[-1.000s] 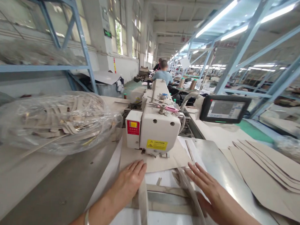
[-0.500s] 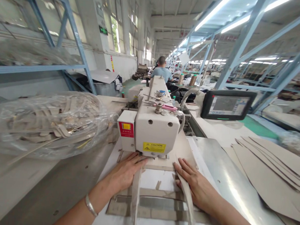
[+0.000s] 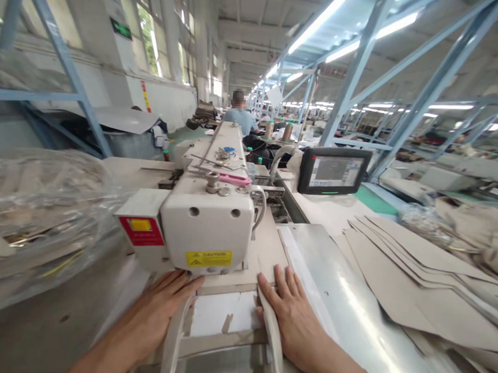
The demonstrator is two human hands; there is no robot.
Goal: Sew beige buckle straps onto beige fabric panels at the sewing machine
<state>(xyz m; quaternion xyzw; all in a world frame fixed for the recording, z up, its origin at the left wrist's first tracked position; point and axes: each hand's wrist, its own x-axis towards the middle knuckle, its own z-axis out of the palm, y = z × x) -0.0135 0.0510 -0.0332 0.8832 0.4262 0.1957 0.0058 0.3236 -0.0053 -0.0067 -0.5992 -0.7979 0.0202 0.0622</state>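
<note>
Left hand [image 3: 155,311] and right hand [image 3: 295,318] lay palm-down, fingers extended, at the beige panel [image 3: 269,245]
CAUTION stood on the yellow label [image 3: 208,258] of a white sewing machine [image 3: 208,228], while print on its red label [image 3: 137,237] was too blurred to read; the panel looked thin, flat and plain, passing under the machine head, its near edge between both sets of fingertips, with a pale strap [image 3: 272,339] curving beside the right hand

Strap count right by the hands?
2. The left strap runs toward the camera beside the left hand; the right strap does so along the inner side of the right hand. More may be hidden under the hands.
</note>
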